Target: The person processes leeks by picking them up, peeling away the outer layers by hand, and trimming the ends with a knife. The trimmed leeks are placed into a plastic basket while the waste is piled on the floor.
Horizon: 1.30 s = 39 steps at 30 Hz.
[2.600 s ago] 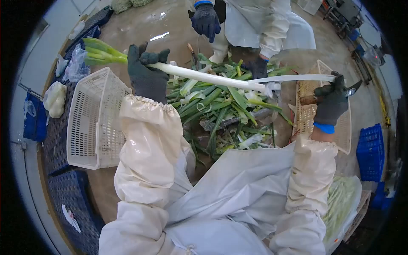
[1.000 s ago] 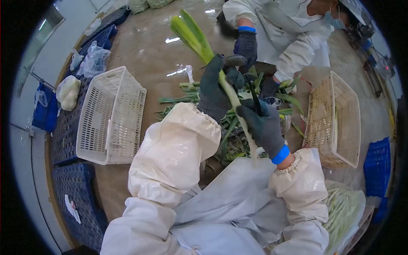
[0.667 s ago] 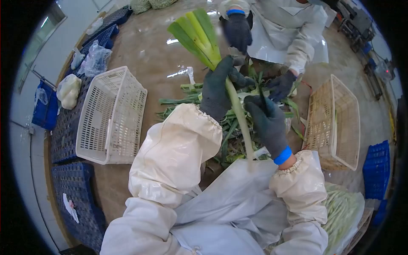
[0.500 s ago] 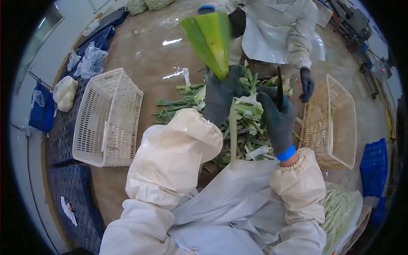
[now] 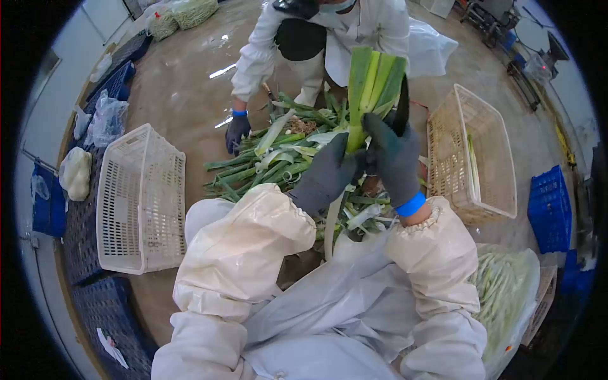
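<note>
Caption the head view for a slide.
Left hand grips a leek upright; right hand holds a knife at its leaves.

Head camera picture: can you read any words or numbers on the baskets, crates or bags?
No text can be read anywhere.
White paper scrap on the dark blue plastic crate: marks too blurred to read.
Small red spot on the clear plastic bag of leeks: too small to read.
White plastic basket, beige plastic basket: no text.
Gloved left hand, gloved right hand, green leek, black knife blade: no print.
</note>
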Each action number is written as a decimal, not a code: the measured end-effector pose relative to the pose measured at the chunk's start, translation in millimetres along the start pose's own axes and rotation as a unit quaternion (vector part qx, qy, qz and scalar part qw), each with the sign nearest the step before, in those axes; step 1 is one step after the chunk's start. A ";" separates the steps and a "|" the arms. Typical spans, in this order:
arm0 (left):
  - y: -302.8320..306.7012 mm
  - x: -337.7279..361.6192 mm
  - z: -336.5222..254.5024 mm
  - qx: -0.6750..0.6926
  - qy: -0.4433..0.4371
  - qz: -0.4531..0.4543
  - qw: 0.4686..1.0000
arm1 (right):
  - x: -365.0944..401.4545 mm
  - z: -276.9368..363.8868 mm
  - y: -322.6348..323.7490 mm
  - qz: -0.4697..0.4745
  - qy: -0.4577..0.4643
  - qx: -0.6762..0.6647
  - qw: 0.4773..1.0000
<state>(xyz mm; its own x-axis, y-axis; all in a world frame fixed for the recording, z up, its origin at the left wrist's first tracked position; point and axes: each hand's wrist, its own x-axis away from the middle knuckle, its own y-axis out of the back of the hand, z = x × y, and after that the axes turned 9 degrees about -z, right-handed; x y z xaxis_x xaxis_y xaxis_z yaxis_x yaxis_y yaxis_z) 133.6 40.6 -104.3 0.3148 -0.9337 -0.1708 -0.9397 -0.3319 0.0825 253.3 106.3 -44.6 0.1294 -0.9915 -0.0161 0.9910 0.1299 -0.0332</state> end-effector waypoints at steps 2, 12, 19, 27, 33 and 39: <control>-0.2 2.8 -12.2 0.136 0.046 0.023 0.989 | 0.2 2.7 -1.1 0.000 0.002 -0.010 1.000; -11.5 9.1 0.1 0.058 -0.065 -0.089 0.992 | 4.8 -14.7 -11.3 -0.011 0.066 0.023 0.998; -3.6 -0.4 -17.2 0.275 0.159 0.005 0.948 | 0.7 -0.5 7.4 0.111 -0.016 0.002 0.994; 4.1 5.9 -28.9 0.229 0.186 0.048 0.954 | -41.9 -9.7 27.2 0.007 0.110 0.157 0.981; 4.4 -7.0 -17.9 0.236 0.081 0.009 0.968 | -26.0 -5.3 18.2 -0.024 0.140 0.067 0.988; 7.5 -6.4 -11.8 0.161 0.034 0.006 0.986 | -1.6 -7.2 -3.3 0.047 0.146 -0.032 0.988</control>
<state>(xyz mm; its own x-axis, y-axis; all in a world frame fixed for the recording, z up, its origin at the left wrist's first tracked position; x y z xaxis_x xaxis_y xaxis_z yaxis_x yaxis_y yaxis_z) 126.1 42.5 -91.0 0.3015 -0.9478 -0.1038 -0.9336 -0.2713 -0.2342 249.7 107.6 -51.7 0.1963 -0.9305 -0.3092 0.9695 0.2315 -0.0810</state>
